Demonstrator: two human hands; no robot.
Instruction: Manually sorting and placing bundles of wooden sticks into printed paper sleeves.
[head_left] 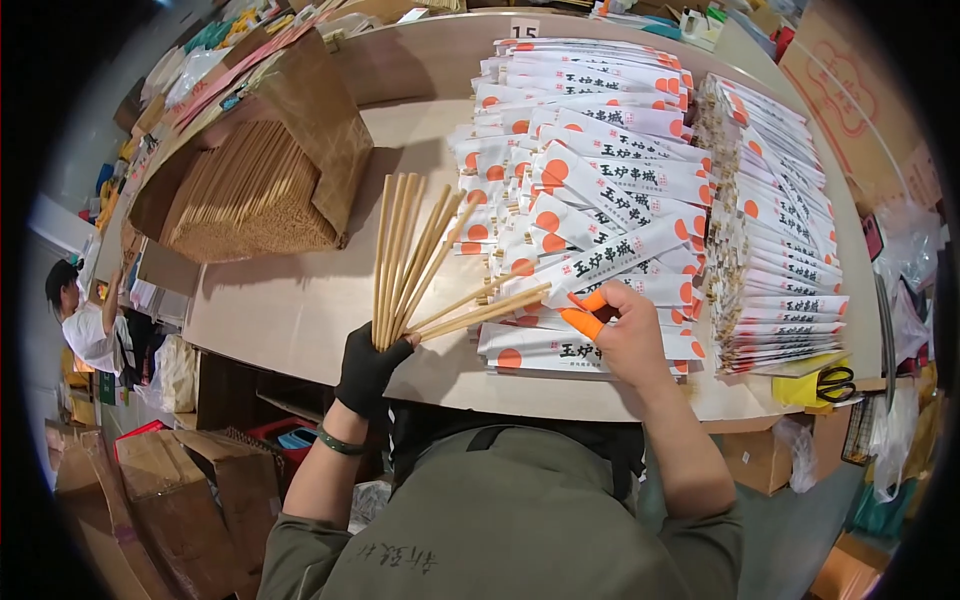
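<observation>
My left hand (370, 372), in a black fingerless glove, is closed round the lower ends of a fanned bunch of wooden chopsticks (408, 262). A few of them slant right, their tips by the open end of a white paper chopstick sleeve (612, 257) with orange dots and black print. My right hand (632, 335) wears orange finger cots on thumb and forefinger, which pinch at that sleeve's near end. Beneath lies a broad, overlapping pile of similar sleeves (625, 180). Exactly how far the chopsticks enter the sleeve I cannot tell.
An open cardboard box (330, 110) on its side holds many stacked chopsticks (255, 200). Stacked sleeves (785, 240) stand at the right of the table (270, 310). Black-handled scissors (834, 384) lie by the right edge. A person (95, 315) is far left; cartons (190, 490) stand below.
</observation>
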